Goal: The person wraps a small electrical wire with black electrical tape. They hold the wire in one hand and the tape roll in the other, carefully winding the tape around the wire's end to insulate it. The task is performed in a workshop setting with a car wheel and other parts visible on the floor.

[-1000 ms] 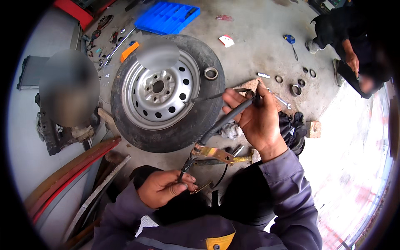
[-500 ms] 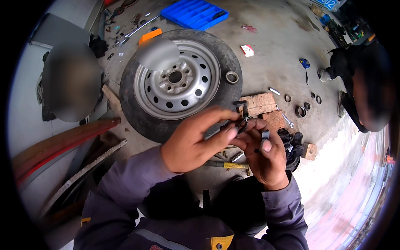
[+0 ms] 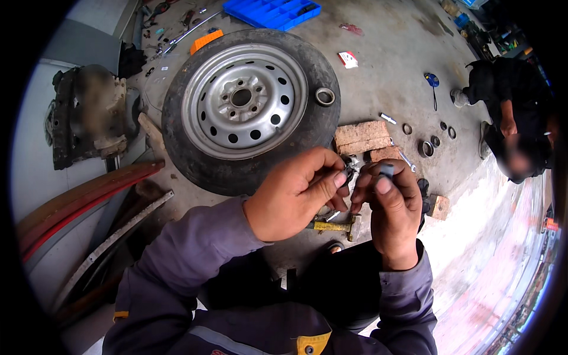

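Observation:
My left hand (image 3: 293, 194) is closed, thumb against fingers, on a small dark metal part (image 3: 351, 168) whose shape is partly hidden. Just to its right, my right hand (image 3: 393, 207) pinches a small grey piece (image 3: 386, 170) between thumb and forefinger. The right fingertips are close to the dark part; whether they touch it I cannot tell. Beyond both hands a tyre (image 3: 177, 145) lies flat with a silver steel wheel (image 3: 222, 133) in it. A metal ring (image 3: 325, 96) rests on the tyre's right side.
Bricks (image 3: 362, 137) lie right of the tyre, with a wrench (image 3: 407, 160) beside them. A yellow-handled hammer (image 3: 331, 226) is below my hands. Several rings, including a larger one (image 3: 426, 148), dot the floor. A blue divided tray (image 3: 272, 13) stands far off. Another person (image 3: 515, 112) bends at the right.
My hands have drawn slightly apart, the right one shifting rightward with the grey piece. More of the hammer shows below them. The view has shifted a little.

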A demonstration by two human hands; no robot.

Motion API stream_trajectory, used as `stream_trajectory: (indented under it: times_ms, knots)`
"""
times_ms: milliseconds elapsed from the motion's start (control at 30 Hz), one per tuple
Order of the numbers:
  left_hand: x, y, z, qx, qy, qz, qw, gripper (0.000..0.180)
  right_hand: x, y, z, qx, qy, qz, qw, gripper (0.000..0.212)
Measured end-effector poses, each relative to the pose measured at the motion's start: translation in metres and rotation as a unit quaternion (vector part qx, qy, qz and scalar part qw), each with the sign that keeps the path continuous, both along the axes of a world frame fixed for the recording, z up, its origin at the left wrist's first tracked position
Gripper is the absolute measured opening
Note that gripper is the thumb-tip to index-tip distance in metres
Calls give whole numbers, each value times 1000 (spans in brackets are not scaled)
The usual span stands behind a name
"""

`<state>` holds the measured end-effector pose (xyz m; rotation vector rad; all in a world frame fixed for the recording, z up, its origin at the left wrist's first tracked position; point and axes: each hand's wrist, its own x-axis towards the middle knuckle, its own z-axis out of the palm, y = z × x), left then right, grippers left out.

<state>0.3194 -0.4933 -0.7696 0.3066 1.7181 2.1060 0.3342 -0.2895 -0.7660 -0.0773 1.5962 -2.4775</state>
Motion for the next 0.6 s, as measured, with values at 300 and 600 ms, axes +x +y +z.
stream_trajectory:
  times_ms: [300, 600]
  knots:
    - [5, 13, -2, 32, -35, -13, 999, 14, 4, -10, 3, 71, 54, -61, 994, 25]
    - [-3, 9, -6, 141, -154, 1, 978, 12, -1, -4, -3, 128, 104, -51, 985, 22]
